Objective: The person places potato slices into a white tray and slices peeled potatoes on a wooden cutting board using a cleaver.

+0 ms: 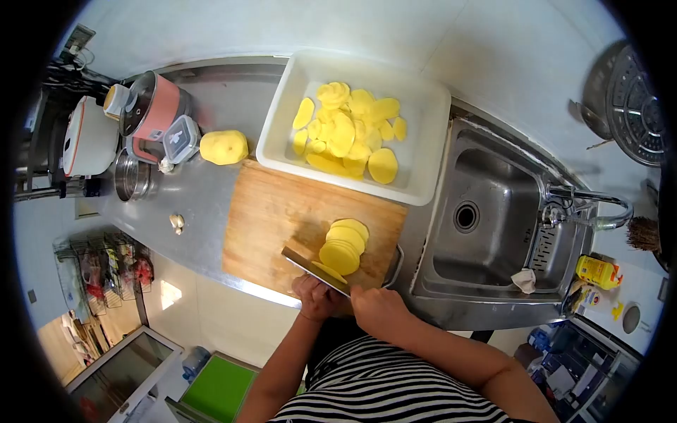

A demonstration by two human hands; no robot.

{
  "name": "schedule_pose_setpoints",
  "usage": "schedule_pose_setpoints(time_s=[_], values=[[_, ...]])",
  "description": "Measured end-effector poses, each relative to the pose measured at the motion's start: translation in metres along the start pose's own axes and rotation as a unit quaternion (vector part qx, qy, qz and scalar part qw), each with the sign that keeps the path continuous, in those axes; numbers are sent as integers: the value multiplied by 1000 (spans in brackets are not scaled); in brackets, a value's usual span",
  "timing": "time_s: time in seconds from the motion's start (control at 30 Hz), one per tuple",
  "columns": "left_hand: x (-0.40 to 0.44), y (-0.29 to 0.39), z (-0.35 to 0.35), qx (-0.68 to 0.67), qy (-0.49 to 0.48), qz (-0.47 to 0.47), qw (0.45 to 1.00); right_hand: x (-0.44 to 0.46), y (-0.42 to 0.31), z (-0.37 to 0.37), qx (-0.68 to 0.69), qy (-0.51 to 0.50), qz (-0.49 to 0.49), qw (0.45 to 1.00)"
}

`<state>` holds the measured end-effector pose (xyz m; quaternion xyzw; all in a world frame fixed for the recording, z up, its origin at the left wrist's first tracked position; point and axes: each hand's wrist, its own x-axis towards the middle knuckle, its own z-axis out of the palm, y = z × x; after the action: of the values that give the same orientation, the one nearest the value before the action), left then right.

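A kitchen knife is in my right hand, whose fingers wrap round its handle. The blade stands on edge over the near side of the wooden cutting board. My left hand is closed, fingers curled, against the near side of the blade. It grips the potato being cut, mostly hidden by the hand and blade. A fresh slice leans along the far side of the blade. Just beyond lies an overlapping row of yellow potato slices.
A white plastic tub with many potato slices sits behind the board. A whole peeled potato lies left of it. Garlic cloves, a steel bowl and a pink pot are farther left. The sink is on the right.
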<state>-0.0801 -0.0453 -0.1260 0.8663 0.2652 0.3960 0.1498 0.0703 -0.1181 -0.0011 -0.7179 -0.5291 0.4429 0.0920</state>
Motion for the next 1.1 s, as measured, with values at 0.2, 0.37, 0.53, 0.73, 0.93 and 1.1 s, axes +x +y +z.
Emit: schedule_pose_setpoints(time_s=[0.2, 0.37, 0.53, 0.73, 0.93, 1.1], values=[[-3, 1, -2, 30, -3, 4, 1000, 20, 20, 26, 5, 46, -19, 999], [2, 2, -4, 15, -6, 5, 1000, 19, 32, 38, 3, 57, -15, 998], [5, 3, -5, 0, -10, -2, 1000, -16, 19, 4, 4, 11, -5, 1000], [15, 6, -6, 25, 5, 16, 1000, -49, 16, -16, 8, -16, 0, 1000], [12, 5, -5, 24, -8, 6, 1000, -55, 15, -26, 5, -32, 2, 999], [19, 4, -6, -10, -11, 10, 1000, -57, 15, -29, 3, -19, 2, 1000]])
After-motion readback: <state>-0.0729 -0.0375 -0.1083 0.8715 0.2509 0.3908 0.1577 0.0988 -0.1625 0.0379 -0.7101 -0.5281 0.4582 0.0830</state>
